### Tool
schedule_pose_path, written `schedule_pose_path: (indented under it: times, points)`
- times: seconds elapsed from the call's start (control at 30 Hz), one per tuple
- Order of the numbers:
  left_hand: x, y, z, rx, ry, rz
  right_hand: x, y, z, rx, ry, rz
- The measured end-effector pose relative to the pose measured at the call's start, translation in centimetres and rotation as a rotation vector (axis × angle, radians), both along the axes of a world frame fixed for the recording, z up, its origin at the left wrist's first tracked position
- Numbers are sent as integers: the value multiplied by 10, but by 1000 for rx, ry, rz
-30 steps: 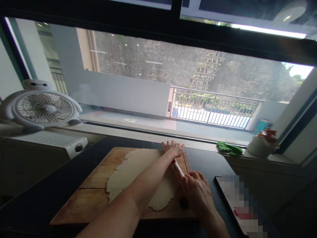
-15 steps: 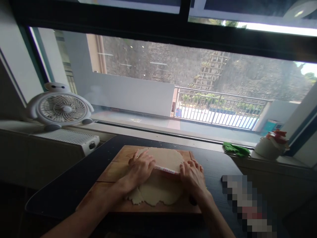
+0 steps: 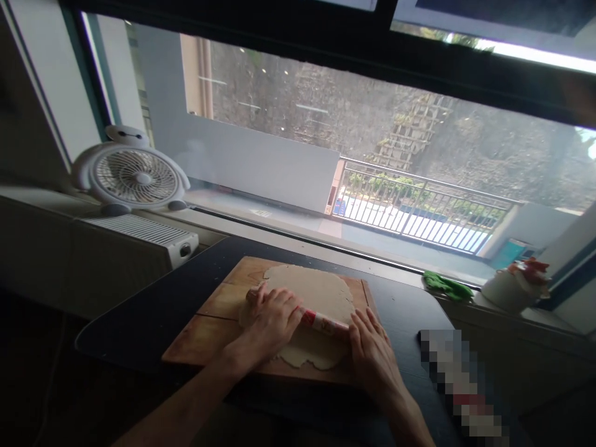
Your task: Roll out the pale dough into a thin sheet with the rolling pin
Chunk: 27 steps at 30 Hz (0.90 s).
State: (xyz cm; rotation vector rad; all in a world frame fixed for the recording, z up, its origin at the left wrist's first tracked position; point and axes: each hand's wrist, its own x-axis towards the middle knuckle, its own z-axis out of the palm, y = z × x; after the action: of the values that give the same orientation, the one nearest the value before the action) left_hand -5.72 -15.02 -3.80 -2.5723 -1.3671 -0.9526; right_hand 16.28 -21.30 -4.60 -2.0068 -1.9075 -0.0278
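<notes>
- Swung round since a second ago, the rolling pin now lies across the dough instead of along its right side.
- Nearest me, my right hand lies over the pin's right end, fingers nearly straight and close together.
- My left hand rests open over the other end, fingers gently bent; the pin pokes out beyond them. What my palms press underneath, I can't tell.
- I'd judge I'm partway through flattening; the next move calls for even weight from both palms, keeping the pin level.
- Pale and thin, the dough spreads beneath the pin, ragged and notched at its near edge, smooth beyond.
- It sits on a wooden board upon the dark table.
- Farther off are a green cloth and a white fan.
</notes>
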Motion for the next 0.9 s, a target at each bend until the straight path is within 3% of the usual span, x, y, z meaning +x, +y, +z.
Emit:
schedule_pose_path:
  times: [0.13,0.2,0.3,0.4,0.47,0.53,0.7,0.77,0.9]
  points:
    - [4,-1,7,15,19,16,7,60,25,-52,50,-60]
    - [2,-2,7,17,8,14,7,67,26,-29,43,-43]
    - [-3,-5,3,-9,-11,-12,2,31,4,24,18,39]
    - [-4,-4,-2,-21,-19,-46,-7,-23,-26,331,-13,114]
    - [0,-1,-4,-16,-25,-54,-13,-41,-33,428,-26,125]
    - [5,2,-4,-18,-33,-53,-13,-34,-26,374,-28,103]
    - [11,1,4,-33,-31,-41,2,16,4,172,-2,53]
    - [8,-4,6,-35,-37,-35,0,12,-1,229,4,97]
    - [1,-9,3,-56,-15,-95,-18,-28,-30,470,71,142]
